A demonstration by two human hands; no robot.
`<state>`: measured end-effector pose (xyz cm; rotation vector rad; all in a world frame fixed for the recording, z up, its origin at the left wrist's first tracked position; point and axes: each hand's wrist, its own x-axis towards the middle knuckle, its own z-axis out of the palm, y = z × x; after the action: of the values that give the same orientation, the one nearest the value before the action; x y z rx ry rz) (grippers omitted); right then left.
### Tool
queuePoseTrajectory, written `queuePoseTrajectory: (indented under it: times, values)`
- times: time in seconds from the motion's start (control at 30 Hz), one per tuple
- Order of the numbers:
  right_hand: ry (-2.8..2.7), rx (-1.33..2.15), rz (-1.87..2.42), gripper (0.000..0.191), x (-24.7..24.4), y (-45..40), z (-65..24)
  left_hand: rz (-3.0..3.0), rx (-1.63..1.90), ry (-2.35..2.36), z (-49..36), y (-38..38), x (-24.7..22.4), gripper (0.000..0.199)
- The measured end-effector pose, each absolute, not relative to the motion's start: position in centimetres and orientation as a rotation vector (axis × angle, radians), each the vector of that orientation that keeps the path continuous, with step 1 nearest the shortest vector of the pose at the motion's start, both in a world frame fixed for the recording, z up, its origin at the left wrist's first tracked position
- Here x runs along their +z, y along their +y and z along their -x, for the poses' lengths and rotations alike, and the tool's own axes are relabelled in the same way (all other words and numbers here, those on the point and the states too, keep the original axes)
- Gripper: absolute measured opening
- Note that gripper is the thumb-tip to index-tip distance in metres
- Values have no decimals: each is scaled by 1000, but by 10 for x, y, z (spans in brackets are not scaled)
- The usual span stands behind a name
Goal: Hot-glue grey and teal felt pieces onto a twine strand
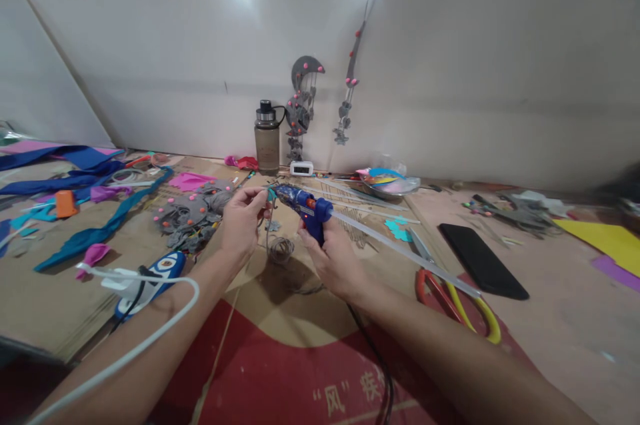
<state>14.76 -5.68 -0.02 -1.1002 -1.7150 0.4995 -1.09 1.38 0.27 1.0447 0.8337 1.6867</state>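
My right hand (333, 255) is wrapped round the handle of a blue hot glue gun (313, 211), whose nozzle points left. A long clear glue stick (400, 245) sticks out of its back end. Close to the nozzle, my left hand (245, 221) pinches a small teal piece (271, 195) with a thin grey cord hanging from it. The piece's exact shape is too small to tell, and I cannot tell whether the nozzle touches it. Below, between my hands, a coil of grey cord (281, 250) lies on the cardboard.
Grey felt pieces with pink dots (187, 211) lie left. A white cable (150, 338) crosses over my left forearm from a blue power strip (170, 268). Scissors (445, 298) and a black phone (483, 259) lie right. A bottle (267, 141) stands against the white panel (190, 71).
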Motion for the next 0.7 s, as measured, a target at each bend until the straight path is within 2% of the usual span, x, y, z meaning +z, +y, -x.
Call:
queuePoseTrajectory:
  times: [0.7]
  values:
    - [-1724, 505, 1119, 11, 1, -58, -147, -1018, 1680, 833, 10, 12, 6, 20]
